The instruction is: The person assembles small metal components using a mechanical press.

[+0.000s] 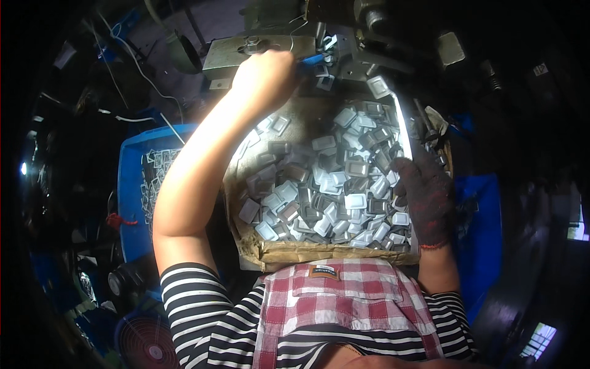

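My bare left hand (265, 75) is closed in a fist at the machine. A blue stick-like thing (312, 59) juts from its far side; the part inside the fist is hidden. My right hand (425, 194), in a dark glove with a red cuff edge, is closed on a long thin shiny metal tool (402, 126). At that tool's far tip is a small rectangular metal piece (378, 87). Between my arms, a heap of small rectangular metal pieces (356, 168) lies in a tray lined with brown paper (319, 252). A few more pieces (326, 81) are by the machine, beyond the left fist.
A metal block with a bolt (227, 54) stands at the far side of the tray. On the left is a blue bin (131, 184) with thin frame-like metal pieces inside. Another blue bin (482, 234) is at the right. A round fan (145, 344) sits low at the left.
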`<move>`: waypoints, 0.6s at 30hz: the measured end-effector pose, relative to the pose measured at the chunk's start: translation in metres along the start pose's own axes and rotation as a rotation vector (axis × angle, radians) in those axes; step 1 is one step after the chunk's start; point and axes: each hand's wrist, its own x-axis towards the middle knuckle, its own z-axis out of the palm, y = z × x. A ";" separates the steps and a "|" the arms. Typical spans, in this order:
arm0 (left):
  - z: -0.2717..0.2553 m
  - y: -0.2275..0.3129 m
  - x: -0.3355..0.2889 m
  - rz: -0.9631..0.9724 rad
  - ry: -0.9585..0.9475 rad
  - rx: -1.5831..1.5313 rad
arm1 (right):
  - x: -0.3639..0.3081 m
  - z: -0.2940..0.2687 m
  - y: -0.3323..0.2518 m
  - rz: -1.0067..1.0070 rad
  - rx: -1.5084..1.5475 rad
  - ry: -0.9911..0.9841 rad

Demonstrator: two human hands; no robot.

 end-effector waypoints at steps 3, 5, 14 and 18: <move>-0.011 0.025 0.023 0.102 -0.021 0.037 | 0.011 -0.003 -0.010 -0.093 -0.019 0.102; -0.009 0.026 0.028 0.180 -0.019 0.043 | 0.022 0.001 -0.007 -0.182 -0.021 0.104; 0.026 -0.002 -0.032 -0.080 0.141 -0.149 | 0.084 0.029 0.027 -0.407 -0.208 0.236; 0.068 -0.020 -0.068 0.000 0.167 -0.134 | 0.075 0.035 0.014 -0.204 -0.183 0.119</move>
